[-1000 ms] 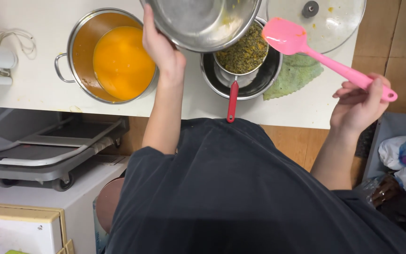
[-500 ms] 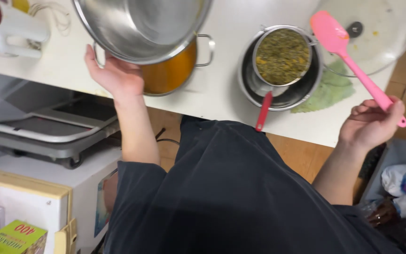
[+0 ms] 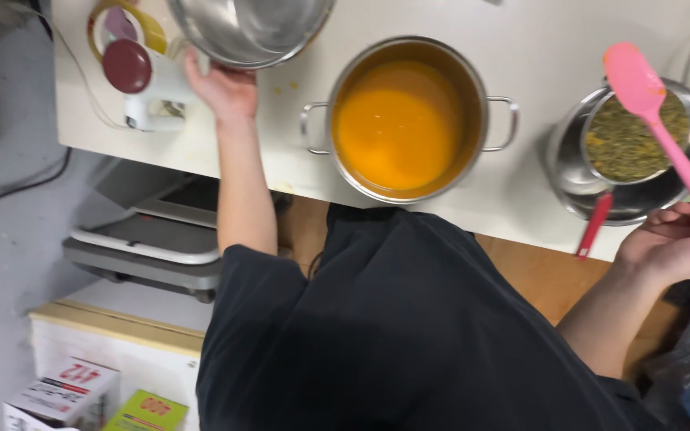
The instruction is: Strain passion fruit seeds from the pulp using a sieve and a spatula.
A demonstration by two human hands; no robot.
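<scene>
At the far left of the white bench (image 3: 521,48) stands a white appliance (image 3: 149,96) with a dark red knob and a yellow ring, its cord trailing off the edge; just beside it the left hand (image 3: 225,86) grips the rim of a large steel bowl (image 3: 253,28), fingers (image 3: 197,68) curled up under the rim and thumb side hidden (so how firm the hold is cannot be told); the bowl hangs tilted above the bench, near the appliance and apart from the pot; in the middle sits a two-handled steel pot (image 3: 405,120) filled with smooth orange liquid, close to the near edge; further right a strainer (image 3: 636,136) of greenish pulp, with a red handle jutting over the edge, rests in a second steel bowl (image 3: 576,179); the right hand (image 3: 672,239) holds a pink spatula (image 3: 656,120) by the end of its handle, fingers wrapped round it, blade raised over the strainer; risks, as I judge them: a one-handed rim grip could let the big bowl slip or knock the appliance; the person's body could nudge the red handle and tip the strainer; the spatula could drip on the bench
</scene>
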